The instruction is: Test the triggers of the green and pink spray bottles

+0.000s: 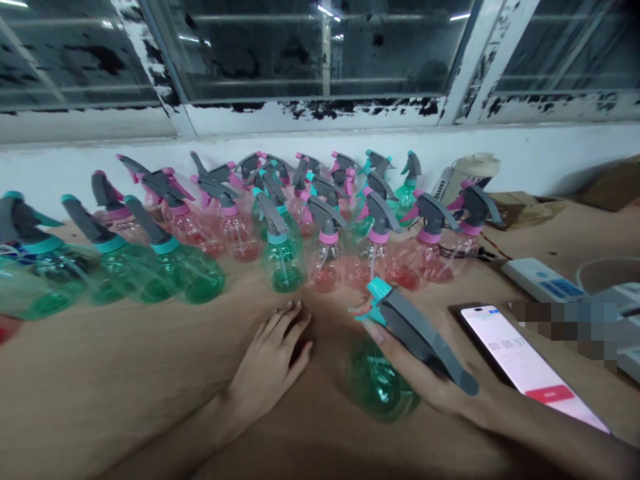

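Note:
My right hand (425, 373) is wrapped around the neck of a green spray bottle (383, 380) with a grey and teal trigger head. The bottle is close to the table, just right of centre; whether its base touches is hard to tell. Part of the right hand lies hidden beneath the grey head. To the left, my left hand (277, 347) rests palm down on the wooden table (125, 387), fingers apart and holding nothing. Beyond its fingertips stands another green spray bottle (284, 257), beside a pink spray bottle (327, 257).
Several green spray bottles (195, 273) stand at the left, with more pink and green ones behind. A phone (530, 363) showing a timer lies at the right, near white power strips (545, 280). A coffee cup (473, 173) stands by the wall (550, 150).

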`<state>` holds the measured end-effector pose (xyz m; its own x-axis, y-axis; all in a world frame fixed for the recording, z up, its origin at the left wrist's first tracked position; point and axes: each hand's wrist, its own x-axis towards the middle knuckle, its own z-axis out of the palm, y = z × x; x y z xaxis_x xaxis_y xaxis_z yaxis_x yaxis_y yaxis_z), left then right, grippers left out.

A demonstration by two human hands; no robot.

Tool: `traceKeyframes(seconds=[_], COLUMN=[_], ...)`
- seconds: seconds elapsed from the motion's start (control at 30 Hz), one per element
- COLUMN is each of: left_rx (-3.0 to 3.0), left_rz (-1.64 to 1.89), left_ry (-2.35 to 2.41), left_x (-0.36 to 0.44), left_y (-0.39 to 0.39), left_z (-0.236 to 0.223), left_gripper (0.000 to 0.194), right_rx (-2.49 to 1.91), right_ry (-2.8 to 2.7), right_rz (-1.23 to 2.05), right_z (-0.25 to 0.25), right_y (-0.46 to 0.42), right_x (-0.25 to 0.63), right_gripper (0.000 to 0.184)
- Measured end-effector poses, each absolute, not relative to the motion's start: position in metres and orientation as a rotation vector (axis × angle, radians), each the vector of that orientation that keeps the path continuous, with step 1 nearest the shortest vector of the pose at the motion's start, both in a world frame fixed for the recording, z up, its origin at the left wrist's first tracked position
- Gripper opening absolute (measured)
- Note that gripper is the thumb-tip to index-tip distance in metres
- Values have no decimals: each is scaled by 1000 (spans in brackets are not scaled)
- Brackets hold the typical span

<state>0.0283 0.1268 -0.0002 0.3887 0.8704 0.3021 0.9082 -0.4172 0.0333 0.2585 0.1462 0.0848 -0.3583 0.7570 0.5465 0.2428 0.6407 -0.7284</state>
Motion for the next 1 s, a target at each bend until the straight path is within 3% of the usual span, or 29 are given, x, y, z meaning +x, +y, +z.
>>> traceKeyframes(seconds=[0.43,0.57,1.0], left_rx=[-2494,-2493,-2499], left_rz=[-418,-415,-448], left_ry=[-1590,-1578,-1591], left_x=[29,30,29], left_y=[127,127,128], left_z=[1,2,0], left_gripper=[37,37,36], right_rx=[-913,-952,-990], right_ry=[-1949,-1927,-1931], right_rz=[704,685,774], right_z=[85,85,92], right_y=[147,146,145], right_x=[260,260,258], right_gripper=[6,18,5])
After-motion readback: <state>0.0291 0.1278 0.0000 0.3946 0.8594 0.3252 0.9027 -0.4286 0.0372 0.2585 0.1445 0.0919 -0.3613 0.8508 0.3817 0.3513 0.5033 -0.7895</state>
